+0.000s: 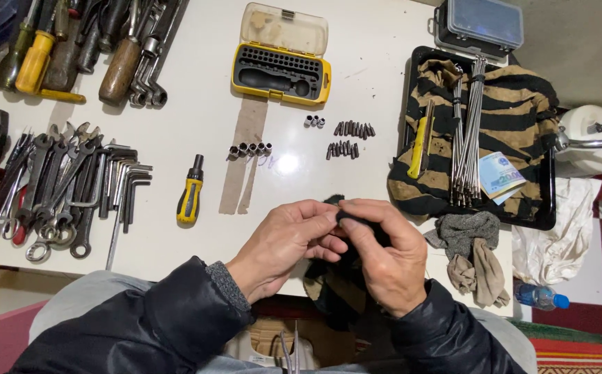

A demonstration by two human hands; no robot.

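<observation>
Wrenches crowd the table's left edge, one yellow screwdriver beside them with bare surface around it. Five sockets stand in a row. At the near edge, the left hand and right hand meet, both grips pinching a dark cloth that hangs over the edge. A tray fills the right side.
</observation>
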